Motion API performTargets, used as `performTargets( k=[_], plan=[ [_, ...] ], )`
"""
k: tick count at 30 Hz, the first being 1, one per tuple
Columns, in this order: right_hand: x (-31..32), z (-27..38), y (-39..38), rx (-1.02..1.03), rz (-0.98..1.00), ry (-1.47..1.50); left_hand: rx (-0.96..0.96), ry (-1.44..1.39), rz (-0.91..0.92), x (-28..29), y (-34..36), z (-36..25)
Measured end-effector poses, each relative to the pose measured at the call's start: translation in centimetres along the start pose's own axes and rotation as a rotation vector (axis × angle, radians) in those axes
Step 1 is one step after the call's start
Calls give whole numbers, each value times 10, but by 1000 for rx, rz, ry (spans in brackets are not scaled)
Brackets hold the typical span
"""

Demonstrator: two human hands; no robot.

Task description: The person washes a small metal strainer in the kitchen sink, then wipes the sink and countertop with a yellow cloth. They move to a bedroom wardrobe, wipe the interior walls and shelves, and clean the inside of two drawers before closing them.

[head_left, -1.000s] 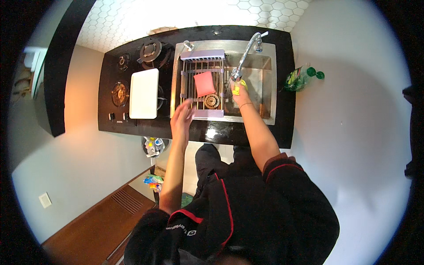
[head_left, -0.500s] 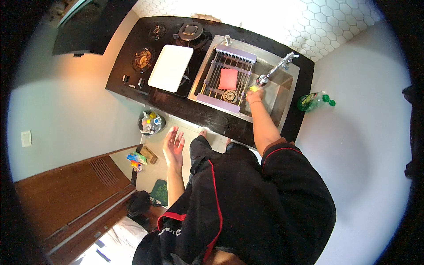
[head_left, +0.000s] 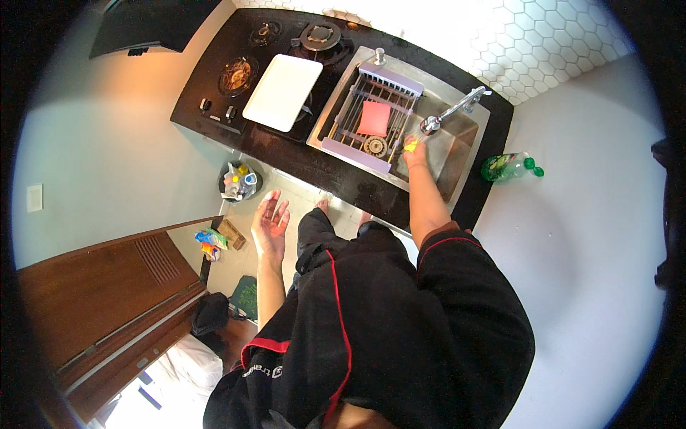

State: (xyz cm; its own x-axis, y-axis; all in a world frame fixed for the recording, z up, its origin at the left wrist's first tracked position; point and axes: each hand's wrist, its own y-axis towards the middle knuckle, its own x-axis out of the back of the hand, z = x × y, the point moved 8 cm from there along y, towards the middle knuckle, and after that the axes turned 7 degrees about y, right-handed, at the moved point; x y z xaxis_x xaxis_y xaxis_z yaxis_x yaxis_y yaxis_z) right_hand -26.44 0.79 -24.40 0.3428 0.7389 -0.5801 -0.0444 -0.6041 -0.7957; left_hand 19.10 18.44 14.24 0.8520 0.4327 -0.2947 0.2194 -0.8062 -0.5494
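My right hand (head_left: pixel 415 152) reaches into the steel sink (head_left: pixel 464 143) under the chrome tap (head_left: pixel 452 111) and is closed on a small yellow object (head_left: pixel 410 145). My left hand (head_left: pixel 270 225) hangs open and empty over the pale floor, away from the counter. A purple-framed rack (head_left: pixel 371 114) spans the left half of the sink, with a red cloth (head_left: pixel 374 118) lying on it and a round drain strainer (head_left: pixel 375 146) beside.
A white cutting board (head_left: pixel 283 91) lies on the black counter next to gas burners (head_left: pixel 237 74). A green bottle (head_left: pixel 507 166) lies at the counter's right end. A bin (head_left: pixel 239 181) with rubbish stands on the floor. A brown wooden door (head_left: pixel 100 286) is at the left.
My left hand has dropped from the counter edge and now hangs open over the floor. The view has swung, so the counter sits higher and tilted. My right hand stays at the sink.
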Motion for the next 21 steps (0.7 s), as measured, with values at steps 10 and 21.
performTargets(
  k=[10,21],
  plan=[
    [-52,-11,-75,391,-229,-447,33,5,69,-18,-4,14],
    [-19,-8,-70,289,17,-272,66,11,76,-36,-5,22]
  ],
)
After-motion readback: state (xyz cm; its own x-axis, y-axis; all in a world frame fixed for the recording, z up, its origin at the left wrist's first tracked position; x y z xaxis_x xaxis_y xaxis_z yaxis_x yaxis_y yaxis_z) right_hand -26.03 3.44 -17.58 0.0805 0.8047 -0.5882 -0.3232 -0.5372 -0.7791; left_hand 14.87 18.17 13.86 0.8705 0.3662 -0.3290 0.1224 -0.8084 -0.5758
